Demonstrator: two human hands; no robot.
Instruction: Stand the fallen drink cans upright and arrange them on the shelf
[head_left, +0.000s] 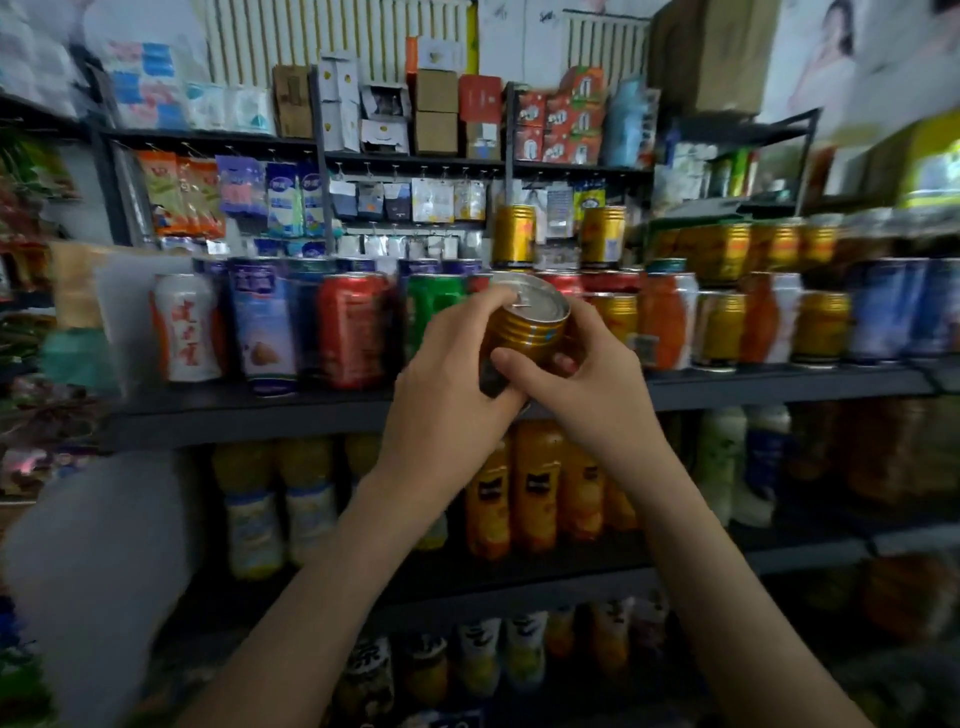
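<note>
Scanning from the big things down, I start with the dark metal shelf (249, 415) that runs across the view. Its board carries a tight row of upright drink tins, among them a white-and-orange can (184, 327), a tall pale-blue can (262, 327), a red can (350, 332) and a green can (434, 306). Short gold cans (719, 327) line up to the right, and two more stacked gold cans (513, 234) sit a tier higher, I judge to save room. On the board below stand plastic bottles of orange drink (535, 488), the only containers whose contents I can see; every tin is opaque. The task's piece, a gold ribbed metal can (524, 332) with a silver lid, is off the board. It is held in the air just in front of the row, between the green can and the gold ones, tilted so its lid faces up toward me. The pull tab looks unbroken, so I take the can as sealed and full, though that is a guess. My left grip (447, 379) is clamped round its left side and lower body. My right grip (597, 379) is clamped round the right side with the thumb across the front. Two grips suit turning it upright before setting it down. Its base is hidden behind my fingers.
</note>
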